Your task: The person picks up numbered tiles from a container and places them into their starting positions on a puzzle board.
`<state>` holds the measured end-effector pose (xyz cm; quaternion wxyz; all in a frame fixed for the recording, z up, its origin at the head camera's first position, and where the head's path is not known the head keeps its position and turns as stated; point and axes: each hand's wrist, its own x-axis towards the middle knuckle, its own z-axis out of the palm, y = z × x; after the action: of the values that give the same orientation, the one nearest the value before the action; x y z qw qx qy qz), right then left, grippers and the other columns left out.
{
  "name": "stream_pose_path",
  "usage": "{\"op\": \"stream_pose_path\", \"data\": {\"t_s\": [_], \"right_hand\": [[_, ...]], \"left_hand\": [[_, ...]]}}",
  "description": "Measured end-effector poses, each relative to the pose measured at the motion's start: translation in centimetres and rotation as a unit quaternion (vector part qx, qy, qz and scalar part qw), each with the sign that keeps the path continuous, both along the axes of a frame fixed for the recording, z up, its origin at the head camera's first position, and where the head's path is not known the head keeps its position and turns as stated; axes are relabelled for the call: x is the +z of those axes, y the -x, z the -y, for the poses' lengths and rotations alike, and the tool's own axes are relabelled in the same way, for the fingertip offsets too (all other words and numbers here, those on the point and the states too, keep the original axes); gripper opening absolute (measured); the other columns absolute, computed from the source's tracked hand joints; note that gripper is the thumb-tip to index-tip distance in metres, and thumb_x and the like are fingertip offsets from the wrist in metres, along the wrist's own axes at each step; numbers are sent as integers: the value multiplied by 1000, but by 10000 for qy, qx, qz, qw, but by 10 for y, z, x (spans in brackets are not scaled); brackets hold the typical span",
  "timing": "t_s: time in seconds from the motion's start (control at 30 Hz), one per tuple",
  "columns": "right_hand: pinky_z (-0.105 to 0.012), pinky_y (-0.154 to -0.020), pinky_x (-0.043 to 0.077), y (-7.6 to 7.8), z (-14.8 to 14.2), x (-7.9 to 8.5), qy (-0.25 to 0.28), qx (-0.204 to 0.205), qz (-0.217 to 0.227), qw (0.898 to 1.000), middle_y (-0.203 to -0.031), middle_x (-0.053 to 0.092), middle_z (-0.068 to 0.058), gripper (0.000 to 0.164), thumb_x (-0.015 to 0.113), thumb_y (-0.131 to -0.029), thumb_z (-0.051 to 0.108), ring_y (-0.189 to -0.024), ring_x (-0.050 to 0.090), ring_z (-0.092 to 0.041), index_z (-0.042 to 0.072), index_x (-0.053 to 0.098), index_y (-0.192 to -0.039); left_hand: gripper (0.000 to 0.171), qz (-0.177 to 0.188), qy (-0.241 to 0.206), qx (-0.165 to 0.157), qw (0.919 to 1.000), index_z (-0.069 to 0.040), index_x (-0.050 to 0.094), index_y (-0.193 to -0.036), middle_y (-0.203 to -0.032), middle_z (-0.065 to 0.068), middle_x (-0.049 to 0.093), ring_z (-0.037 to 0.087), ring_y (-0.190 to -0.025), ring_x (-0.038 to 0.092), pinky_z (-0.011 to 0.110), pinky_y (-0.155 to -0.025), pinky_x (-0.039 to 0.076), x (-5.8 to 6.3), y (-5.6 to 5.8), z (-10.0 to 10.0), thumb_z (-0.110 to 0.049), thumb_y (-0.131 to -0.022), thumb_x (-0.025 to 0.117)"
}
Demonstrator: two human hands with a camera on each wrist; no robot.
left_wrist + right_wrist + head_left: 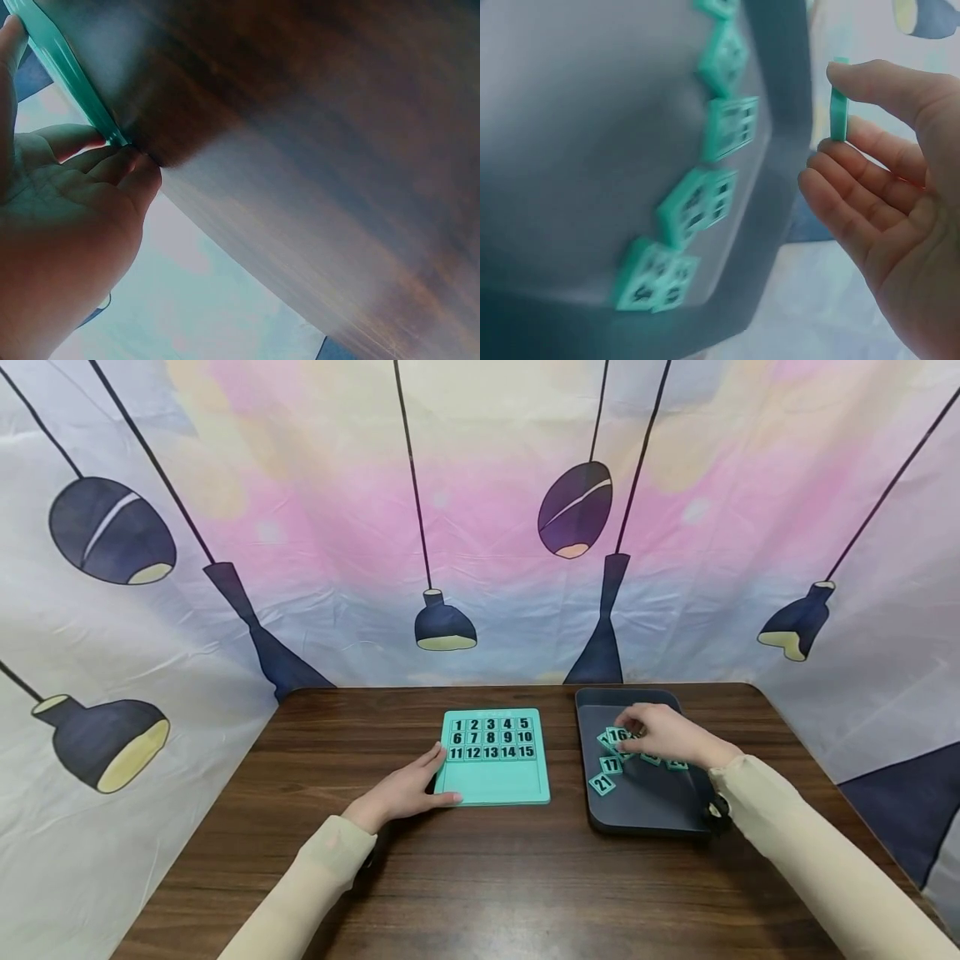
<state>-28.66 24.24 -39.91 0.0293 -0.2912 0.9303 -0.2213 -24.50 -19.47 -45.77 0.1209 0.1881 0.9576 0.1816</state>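
The right grip [666, 733] pinches a thin teal square tile [839, 112], apparently light, stiff plastic though blurred, best held by opposite edges; the left grip [405, 787] lies spread against a flat teal board [492, 783].

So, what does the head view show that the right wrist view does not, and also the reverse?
Only the head view: the teal board with numbers 1 to 15, and the left hand touching its edge.
Only the right wrist view: the palm side of the right hand and the narrow edge of the pinched tile.
Both: the right hand, the dark tray and loose tiles in it.
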Motion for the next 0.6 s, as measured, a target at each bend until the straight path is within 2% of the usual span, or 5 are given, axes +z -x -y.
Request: {"op": "stream_pose_path", "data": {"t_s": [0.3,0.43,0.6], "right_hand": [[-38,-81,47,16,61,24,34,146,113,9998,-104,60,-2,39,68,-85,38,-93,56,-17,12,62,-113],[-34,-78,47,19,92,24,-9,338,178,9993,-102,60,1,39,69,-85,37,-90,56,-13,12,62,-114],[-32,-76,47,18,133,16,-94,707,277,9971,-107,60,-2,41,68,-85,34,-89,56,-13,7,62,-117]], "left_hand": [[96,77,-34,34,10000,-13,15,-150,-155,6,6,25,-136,23,45,-102,31,0,-2,1,-67,-80,54],[97,36,-23,11,10000,-14,14,-150,-155,6,6,24,-136,23,45,-102,31,-1,-1,1,-69,-80,52],[97,18,-35,-18,10000,-14,14,-150,-155,6,6,24,-136,23,44,-103,31,-2,0,1,-69,-80,52]]}}
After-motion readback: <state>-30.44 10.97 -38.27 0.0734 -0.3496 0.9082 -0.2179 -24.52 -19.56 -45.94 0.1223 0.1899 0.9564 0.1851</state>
